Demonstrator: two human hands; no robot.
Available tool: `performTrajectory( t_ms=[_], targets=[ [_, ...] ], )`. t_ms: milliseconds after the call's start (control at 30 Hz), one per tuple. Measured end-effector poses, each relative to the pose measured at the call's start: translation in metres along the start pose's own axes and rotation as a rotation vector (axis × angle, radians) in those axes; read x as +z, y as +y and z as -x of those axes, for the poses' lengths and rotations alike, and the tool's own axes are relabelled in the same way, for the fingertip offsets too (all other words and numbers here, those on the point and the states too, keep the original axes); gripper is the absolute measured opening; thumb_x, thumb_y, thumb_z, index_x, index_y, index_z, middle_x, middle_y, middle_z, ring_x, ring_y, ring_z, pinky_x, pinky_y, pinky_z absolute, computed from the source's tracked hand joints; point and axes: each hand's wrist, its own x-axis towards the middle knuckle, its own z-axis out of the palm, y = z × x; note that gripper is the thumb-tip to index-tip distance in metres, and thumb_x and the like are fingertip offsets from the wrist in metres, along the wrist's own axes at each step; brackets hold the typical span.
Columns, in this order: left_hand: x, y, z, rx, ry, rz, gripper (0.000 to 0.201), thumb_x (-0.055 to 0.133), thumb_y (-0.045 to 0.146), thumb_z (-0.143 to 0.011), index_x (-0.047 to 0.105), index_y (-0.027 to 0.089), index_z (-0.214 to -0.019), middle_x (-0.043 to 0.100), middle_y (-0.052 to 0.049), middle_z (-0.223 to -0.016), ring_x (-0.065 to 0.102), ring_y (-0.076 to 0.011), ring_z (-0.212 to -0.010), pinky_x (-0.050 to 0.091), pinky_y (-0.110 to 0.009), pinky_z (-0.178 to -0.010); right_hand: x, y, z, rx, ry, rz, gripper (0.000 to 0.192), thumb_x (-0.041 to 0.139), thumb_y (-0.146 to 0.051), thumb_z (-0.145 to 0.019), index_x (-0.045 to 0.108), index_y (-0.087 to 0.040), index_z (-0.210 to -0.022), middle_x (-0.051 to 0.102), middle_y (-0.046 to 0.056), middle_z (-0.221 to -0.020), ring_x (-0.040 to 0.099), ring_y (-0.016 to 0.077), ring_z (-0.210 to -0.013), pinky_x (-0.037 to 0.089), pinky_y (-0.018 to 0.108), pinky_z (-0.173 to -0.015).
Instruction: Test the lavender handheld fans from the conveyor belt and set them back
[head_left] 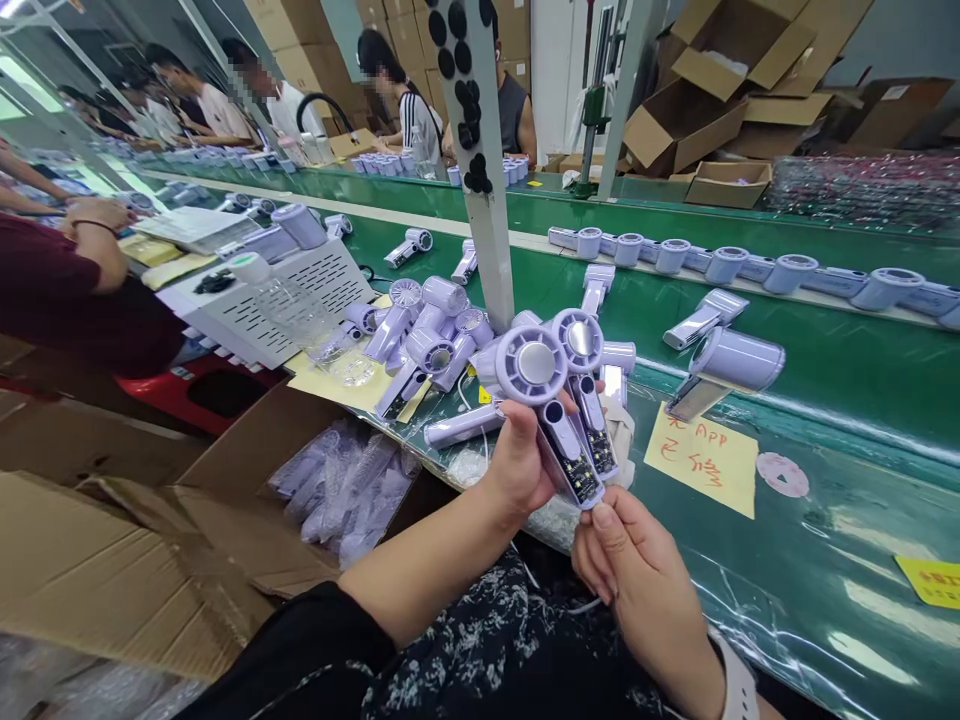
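Head view: left hand is gripping two lilac fans, circuit boards still showing; right hand is pinching their handle ends. Pile of fans is waiting at ten o'clock on worktop; finished-looking ones are lining conveyor.

Glossy lilac plastic fan (shiny silver hub), glossy green conveyor belt, matt brown cardboard box

fans heaped left of post, carton below, note right
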Motion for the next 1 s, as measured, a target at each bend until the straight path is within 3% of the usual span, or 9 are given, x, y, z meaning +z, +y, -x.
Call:
performTrajectory(
  t_ms=[133, 267, 367, 500, 567, 633, 833, 900, 1000],
  targets=[
    [0.002, 0.002, -0.001, -0.008, -0.006, 0.038, 0.074, 0.073, 0.091, -0.054, 0.061, 0.021, -0.072, 0.077, -0.008, -0.104, 0.072, -0.0341, -0.108, 0.061, -0.045, -0.087, -0.007, -0.01, -0.003, -0.146, -0.075, 0.24, 0.036, 0.051, -0.047, -0.106, 0.059, -0.022, -0.08, 0.06, 0.001, -0.071, 0.058, 0.0161, -0.067, 0.046, 0.027, -0.065],
    [0.004, 0.013, -0.003, -0.08, 0.014, 0.205, 0.069, 0.069, 0.089, -0.065, 0.059, 0.021, -0.069, 0.075, -0.004, -0.106, 0.072, -0.0269, -0.104, 0.06, -0.039, -0.085, -0.018, -0.022, -0.004, -0.309, -0.086, 0.414, 0.035, 0.052, -0.044, -0.105, 0.061, -0.022, -0.078, 0.066, 0.006, -0.098, 0.063, 0.0214, -0.095, 0.049, 0.03, -0.082],
    [0.005, 0.016, -0.002, -0.057, -0.03, 0.171, 0.067, 0.069, 0.088, -0.066, 0.06, 0.021, -0.068, 0.074, -0.004, -0.107, 0.071, -0.0278, -0.107, 0.06, -0.037, -0.082, -0.016, -0.02, -0.005, -0.213, 0.027, 0.381, 0.038, 0.054, -0.047, -0.104, 0.062, -0.022, -0.078, 0.067, 0.004, -0.082, 0.062, 0.0184, -0.077, 0.048, 0.028, -0.07],
    [0.004, 0.007, 0.004, 0.026, -0.093, 0.058, 0.072, 0.069, 0.092, -0.059, 0.061, 0.021, -0.065, 0.075, -0.008, -0.102, 0.072, -0.0303, -0.1, 0.061, -0.04, -0.082, -0.004, -0.005, -0.004, -0.059, 0.057, 0.073, 0.045, 0.056, -0.056, -0.102, 0.052, -0.023, -0.071, 0.045, -0.006, -0.049, 0.046, 0.0124, -0.045, 0.04, 0.025, -0.051],
    [0.003, 0.0, 0.007, 0.059, -0.09, 0.032, 0.074, 0.069, 0.094, -0.055, 0.063, 0.02, -0.066, 0.076, -0.01, -0.098, 0.072, -0.0286, -0.093, 0.061, -0.04, -0.081, 0.0, 0.001, -0.004, -0.01, 0.07, -0.089, 0.047, 0.055, -0.059, -0.101, 0.047, -0.024, -0.071, 0.034, -0.011, -0.044, 0.035, 0.0105, -0.038, 0.036, 0.024, -0.044],
    [0.0, -0.004, 0.009, 0.052, -0.084, 0.022, 0.077, 0.069, 0.095, -0.053, 0.064, 0.02, -0.067, 0.076, -0.011, -0.097, 0.073, -0.0292, -0.092, 0.061, -0.041, -0.081, 0.0, 0.002, -0.004, 0.0, 0.071, -0.072, 0.046, 0.054, -0.058, -0.102, 0.049, -0.024, -0.072, 0.039, -0.009, -0.047, 0.039, 0.0111, -0.041, 0.039, 0.024, -0.047],
    [-0.014, 0.013, -0.005, 0.103, 0.059, 0.013, 0.073, 0.071, 0.091, -0.056, 0.062, 0.02, -0.07, 0.076, -0.008, -0.093, 0.074, -0.0323, -0.104, 0.062, -0.044, -0.087, -0.04, -0.023, -0.004, -0.28, -0.06, 0.536, 0.04, 0.049, -0.043, -0.105, 0.056, -0.021, -0.072, 0.066, 0.009, -0.102, 0.064, 0.0237, -0.096, 0.052, 0.037, -0.084],
    [-0.02, 0.022, -0.008, 0.176, 0.136, -0.031, 0.071, 0.07, 0.09, -0.061, 0.063, 0.021, -0.07, 0.076, -0.007, -0.097, 0.073, -0.0315, -0.107, 0.062, -0.042, -0.087, -0.059, -0.026, -0.014, -0.359, 0.063, 0.835, 0.04, 0.049, -0.041, -0.103, 0.057, -0.02, -0.07, 0.062, 0.016, -0.125, 0.06, 0.0336, -0.116, 0.049, 0.049, -0.095],
    [-0.026, 0.026, -0.004, 0.138, 0.072, -0.106, 0.071, 0.066, 0.092, -0.063, 0.062, 0.021, -0.068, 0.075, -0.008, -0.099, 0.071, -0.0353, -0.112, 0.063, -0.044, -0.084, -0.077, -0.016, -0.039, -0.46, 0.342, 1.244, 0.032, 0.053, -0.039, -0.099, 0.069, -0.016, -0.084, 0.056, 0.026, -0.136, 0.051, 0.0462, -0.127, 0.043, 0.066, -0.101]
  ],
)
